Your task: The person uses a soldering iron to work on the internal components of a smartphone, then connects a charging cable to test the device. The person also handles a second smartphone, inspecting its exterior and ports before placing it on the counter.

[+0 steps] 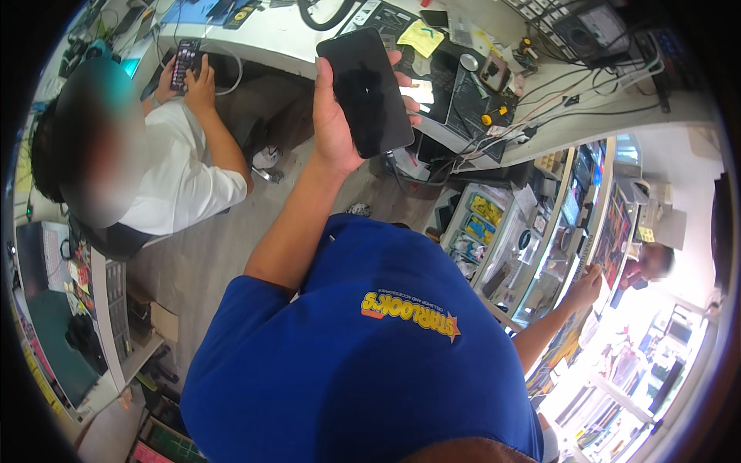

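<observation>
My left hand (337, 127) is raised in front of the workbench, wrapped round a smartphone (365, 92). The phone is black and its screen is dark. My thumb lies along its left edge, and fingertips show past the right one. Far out to the right, my right hand (587, 287) is closed beside the glass display counter (557, 247). Whatever it may hold is too small to make out.
A workbench (278, 40) runs along the far side, with a yellow cloth (421, 37), a dark work mat (477, 104) and loose cables (575, 104). At left sits a person in a white shirt (189, 185), holding another phone (185, 63). A drawer (494, 197) holds small packets.
</observation>
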`<state>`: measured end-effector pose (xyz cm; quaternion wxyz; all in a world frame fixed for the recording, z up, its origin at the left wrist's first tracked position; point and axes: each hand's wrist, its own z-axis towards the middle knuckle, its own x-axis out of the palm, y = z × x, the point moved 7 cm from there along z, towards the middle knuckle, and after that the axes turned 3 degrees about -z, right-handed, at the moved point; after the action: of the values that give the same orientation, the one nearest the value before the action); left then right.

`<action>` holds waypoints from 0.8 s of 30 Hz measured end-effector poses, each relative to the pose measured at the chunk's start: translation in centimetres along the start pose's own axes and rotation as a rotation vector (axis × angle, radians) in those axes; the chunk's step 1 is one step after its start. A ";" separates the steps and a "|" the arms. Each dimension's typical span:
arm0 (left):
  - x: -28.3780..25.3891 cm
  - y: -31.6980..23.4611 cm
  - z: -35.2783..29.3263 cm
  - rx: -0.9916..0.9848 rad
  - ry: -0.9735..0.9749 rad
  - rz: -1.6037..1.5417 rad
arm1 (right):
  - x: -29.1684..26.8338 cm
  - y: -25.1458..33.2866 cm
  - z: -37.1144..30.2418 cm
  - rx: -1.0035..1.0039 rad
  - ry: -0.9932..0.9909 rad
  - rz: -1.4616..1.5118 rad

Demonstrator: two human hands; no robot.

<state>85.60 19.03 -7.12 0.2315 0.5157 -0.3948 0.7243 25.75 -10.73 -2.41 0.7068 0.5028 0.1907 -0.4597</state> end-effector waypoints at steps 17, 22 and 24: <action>-5.6 -3.3 -3.3 0.166 -0.130 -0.141 | 1.3 -0.4 1.2 -0.064 0.062 -0.037; -3.4 -1.9 -2.7 0.176 -0.141 -0.090 | 1.2 -0.6 1.4 -0.091 0.044 0.050; -2.0 -1.4 -2.5 0.168 -0.145 -0.065 | 1.5 -0.7 1.3 -0.112 0.054 0.071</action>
<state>85.94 22.01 -8.94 0.1818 0.5969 -0.3317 0.7076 25.64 -12.59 -3.31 0.7441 0.4813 0.2174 -0.4092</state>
